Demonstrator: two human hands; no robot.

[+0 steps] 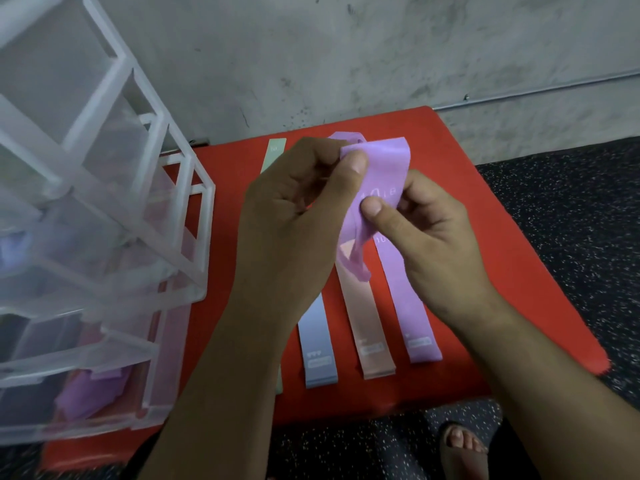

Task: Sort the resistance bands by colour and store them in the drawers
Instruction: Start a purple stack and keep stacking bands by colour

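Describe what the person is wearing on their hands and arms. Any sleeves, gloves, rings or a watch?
Nothing is worn on either. The left hand and right hand are bare, with no gloves and no rings on the fingers that show. The left forearm and right forearm are bare to the picture's edge, with no sleeve, watch or bracelet. The thumbnails are short and unpainted.

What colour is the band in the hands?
Purple. The band, pinched by both the left hand and right hand, shows best in the head view.
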